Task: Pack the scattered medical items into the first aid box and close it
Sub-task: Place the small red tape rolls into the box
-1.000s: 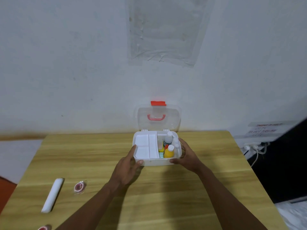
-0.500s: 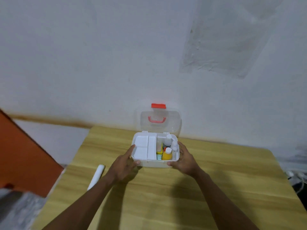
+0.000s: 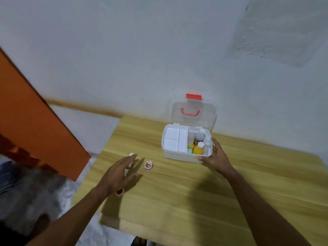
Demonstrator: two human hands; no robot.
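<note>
The white first aid box (image 3: 179, 156) stands open on the wooden table (image 3: 195, 192), its clear lid (image 3: 192, 112) with a red handle upright against the wall. Inside on the right are a yellow bottle (image 3: 198, 149) and white bottles; a white tray fills the left. My right hand (image 3: 214, 157) grips the box's front right corner. My left hand (image 3: 120, 173) hovers open over the table's left side, above a white tube (image 3: 131, 155) mostly hidden by it. A small round red tape roll (image 3: 148, 165) lies just right of its fingers. Another red item (image 3: 119, 192) peeks from under the wrist.
An orange panel (image 3: 35, 130) leans at the left beyond the table's left edge. The white wall runs right behind the box. The table's near edge is close to my forearms.
My left hand has let go of the box and moved left and toward me over the tube and tape roll. The view has swung left. My right hand stays on the box.
</note>
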